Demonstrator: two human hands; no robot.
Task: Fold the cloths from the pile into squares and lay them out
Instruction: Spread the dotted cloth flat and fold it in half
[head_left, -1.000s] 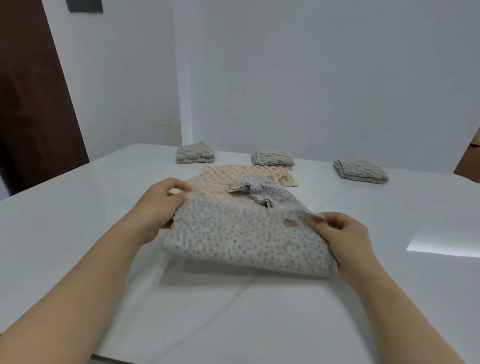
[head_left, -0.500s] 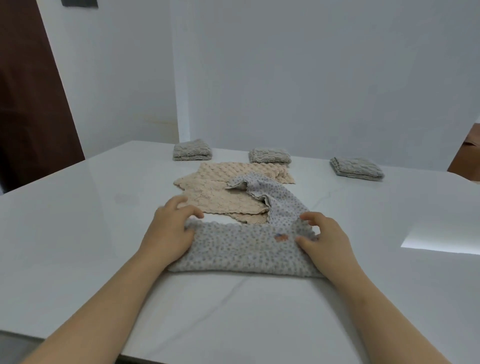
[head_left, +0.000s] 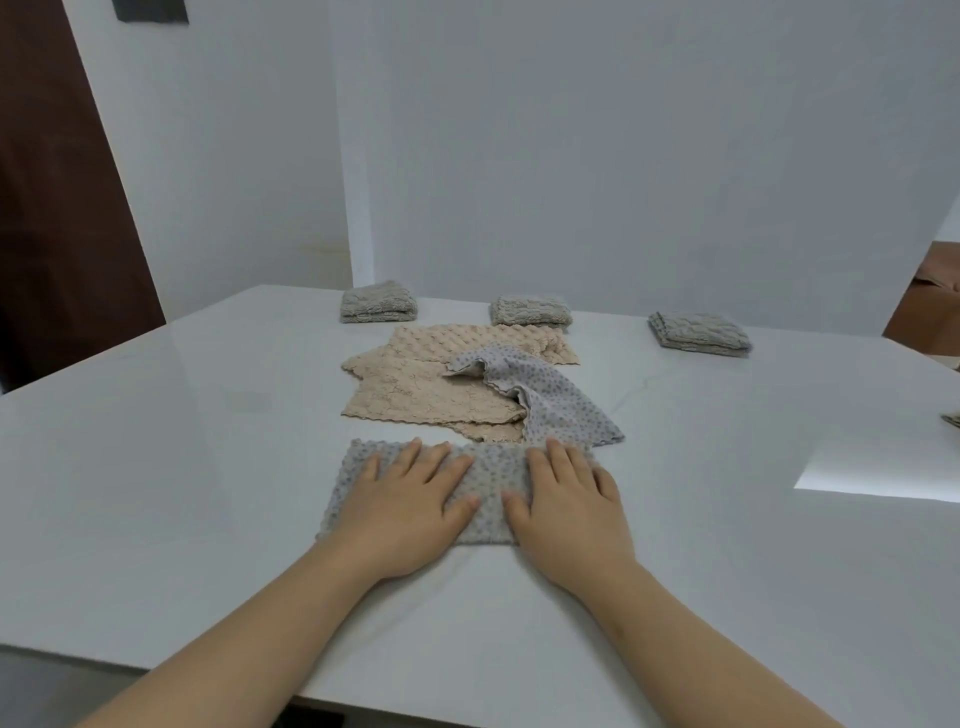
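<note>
A grey dotted cloth (head_left: 488, 467), folded into a long strip, lies flat on the white table (head_left: 182, 441) in front of me. My left hand (head_left: 410, 506) presses flat on its left half with straight, spread fingers. My right hand (head_left: 569, 501) presses flat on its right half in the same way. Just behind lies the pile: beige cloths (head_left: 415, 395) spread flat with a crumpled grey dotted cloth (head_left: 540, 395) on top. Three folded grey squares sit in a row at the back: one on the left (head_left: 378, 309), one in the middle (head_left: 531, 310), one on the right (head_left: 698, 335).
A bright patch of light (head_left: 878, 473) falls on the table at the right. A bit of another cloth (head_left: 951, 418) shows at the right frame edge. A white wall stands behind the table, and a dark brown door (head_left: 57, 197) at the left.
The cloth was held up by its far corners, then folded toward me and laid down. Both hands let go of the corners and now lie flat on it.
</note>
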